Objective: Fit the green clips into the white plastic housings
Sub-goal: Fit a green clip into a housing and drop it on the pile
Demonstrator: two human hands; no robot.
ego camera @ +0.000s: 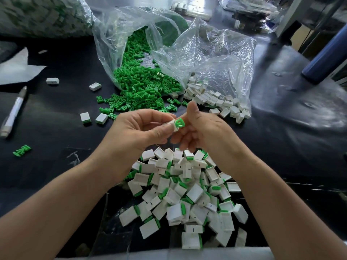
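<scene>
Your left hand (139,128) pinches a white housing (173,124) between thumb and fingertips, held up over the tabletop (56,166). Your right hand (204,130) meets it, fingers curled round a green clip (179,123) that sits right at the housing's open end, thumb sticking up. Below your wrists lies the pile of fitted housings (187,194), white with green edges showing. Beyond your hands, loose green clips (139,91) spill from a clear plastic bag (206,53), with empty housings (216,102) just beside them. A white marker (14,111) lies far left.
</scene>
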